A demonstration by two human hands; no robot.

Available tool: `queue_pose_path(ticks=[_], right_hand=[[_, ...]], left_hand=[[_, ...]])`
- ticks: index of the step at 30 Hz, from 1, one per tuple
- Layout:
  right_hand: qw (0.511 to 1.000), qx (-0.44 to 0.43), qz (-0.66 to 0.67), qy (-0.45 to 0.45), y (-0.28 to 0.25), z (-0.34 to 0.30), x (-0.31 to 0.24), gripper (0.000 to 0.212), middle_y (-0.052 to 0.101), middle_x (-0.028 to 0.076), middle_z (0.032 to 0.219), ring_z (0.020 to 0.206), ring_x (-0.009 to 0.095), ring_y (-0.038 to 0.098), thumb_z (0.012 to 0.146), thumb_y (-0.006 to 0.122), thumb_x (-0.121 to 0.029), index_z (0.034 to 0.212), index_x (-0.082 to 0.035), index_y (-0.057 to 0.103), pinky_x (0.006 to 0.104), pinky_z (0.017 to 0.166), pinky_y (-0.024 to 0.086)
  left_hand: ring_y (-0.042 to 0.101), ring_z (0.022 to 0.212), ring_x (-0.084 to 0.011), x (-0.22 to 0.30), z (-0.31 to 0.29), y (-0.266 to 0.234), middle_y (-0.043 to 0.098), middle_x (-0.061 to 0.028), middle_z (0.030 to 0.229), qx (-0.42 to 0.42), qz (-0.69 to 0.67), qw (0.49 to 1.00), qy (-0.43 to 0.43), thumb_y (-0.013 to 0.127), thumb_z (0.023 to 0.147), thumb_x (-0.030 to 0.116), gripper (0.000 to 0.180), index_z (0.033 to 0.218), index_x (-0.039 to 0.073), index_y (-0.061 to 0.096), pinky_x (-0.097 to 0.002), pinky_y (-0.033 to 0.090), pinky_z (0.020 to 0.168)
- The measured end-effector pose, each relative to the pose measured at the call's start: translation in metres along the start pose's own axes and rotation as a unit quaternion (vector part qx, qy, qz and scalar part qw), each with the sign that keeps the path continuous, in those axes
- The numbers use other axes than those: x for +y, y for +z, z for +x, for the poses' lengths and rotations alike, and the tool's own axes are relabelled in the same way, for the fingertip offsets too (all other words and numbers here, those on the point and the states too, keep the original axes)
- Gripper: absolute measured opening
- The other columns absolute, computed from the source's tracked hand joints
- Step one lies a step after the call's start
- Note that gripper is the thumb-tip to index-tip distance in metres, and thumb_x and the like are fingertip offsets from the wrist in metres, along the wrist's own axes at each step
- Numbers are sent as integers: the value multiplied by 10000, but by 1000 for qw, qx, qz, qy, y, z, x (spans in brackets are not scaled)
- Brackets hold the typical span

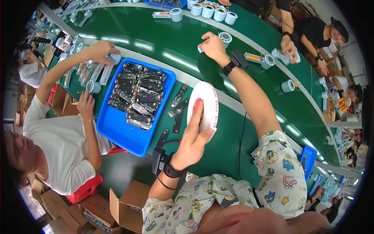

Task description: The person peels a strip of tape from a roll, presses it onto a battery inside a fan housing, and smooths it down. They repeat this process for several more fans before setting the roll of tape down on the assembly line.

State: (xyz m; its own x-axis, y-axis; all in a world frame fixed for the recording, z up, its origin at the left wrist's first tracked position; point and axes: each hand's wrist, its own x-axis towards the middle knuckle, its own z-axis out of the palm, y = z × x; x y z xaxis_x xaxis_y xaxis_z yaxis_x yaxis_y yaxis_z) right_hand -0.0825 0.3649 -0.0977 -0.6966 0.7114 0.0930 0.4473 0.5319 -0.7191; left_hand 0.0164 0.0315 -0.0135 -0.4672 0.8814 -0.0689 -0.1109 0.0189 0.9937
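My left hand [191,141] holds a wide roll of white tape with red print [211,107] upright over the green table, with the thumb on its near edge and the fingers at its core. On the green belt beyond, my right hand [213,47] curls over a slim pale piece beside a light-blue round cup-shaped part [225,37]; the fingers partly hide how the two join. Left of the tape roll, several dark narrow circuit boards [178,105] lie loose on the table. Black devices are strapped to both my wrists.
A blue tray [134,145] piled with dark circuit boards [140,93] stands to the left. Beside it, a co-worker in white [64,152] handles light-blue cup-shaped parts [93,86]. More such parts [208,11] ride the belt. A thin black cable [240,144] crosses the table. Cardboard boxes [130,199] stand below.
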Motion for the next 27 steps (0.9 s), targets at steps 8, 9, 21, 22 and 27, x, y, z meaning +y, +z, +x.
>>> queue_pose_path(ticks=[8, 9, 21, 22, 27], right_hand=[[995, -7, -98, -4, 2, 5, -18, 363, 739, 145, 955, 928, 357, 698, 762, 707, -189, 1105, -85, 652, 432, 811, 545], [995, -10, -98, -5, 3, 6, -21, 363, 739, 145, 955, 928, 357, 698, 762, 707, -189, 1105, -85, 652, 432, 811, 545], [983, 64, -171, 3, 3, 23, -25, 421, 689, 199, 995, 997, 395, 666, 778, 752, -230, 1141, -52, 633, 468, 811, 535], [990, 94, -103, -30, -2, 19, -18, 391, 688, 185, 978, 972, 363, 672, 793, 742, -203, 1135, -48, 635, 442, 793, 537], [951, -77, 293, -66, -63, -122, -83, 231, 657, 79, 932, 872, 135, 638, 884, 672, -63, 1108, -17, 638, 265, 658, 506]], left_hand=[[172, 1517, -379, 0, -6, -4, 198, -332, 1592, 29, -8, 999, 37, 530, 911, 113, 767, 1522, -145, 145, -404, 139, 1220], [172, 1517, -379, 1, -6, -4, 198, -332, 1592, 31, -9, 999, 35, 530, 911, 113, 767, 1522, -145, 145, -404, 139, 1220], [480, 1328, -299, 31, -33, 0, 464, -258, 1430, 69, -82, 993, 45, 547, 932, 59, 733, 1552, -67, 177, -363, 390, 1091], [485, 1314, -287, 31, -39, -2, 471, -239, 1431, 83, -78, 992, 56, 531, 934, 63, 725, 1556, -57, 178, -363, 379, 1096], [511, 1268, -268, 7, -55, -6, 498, -210, 1392, 148, -76, 980, 109, 536, 934, 48, 696, 1542, -50, 214, -362, 405, 1064]])
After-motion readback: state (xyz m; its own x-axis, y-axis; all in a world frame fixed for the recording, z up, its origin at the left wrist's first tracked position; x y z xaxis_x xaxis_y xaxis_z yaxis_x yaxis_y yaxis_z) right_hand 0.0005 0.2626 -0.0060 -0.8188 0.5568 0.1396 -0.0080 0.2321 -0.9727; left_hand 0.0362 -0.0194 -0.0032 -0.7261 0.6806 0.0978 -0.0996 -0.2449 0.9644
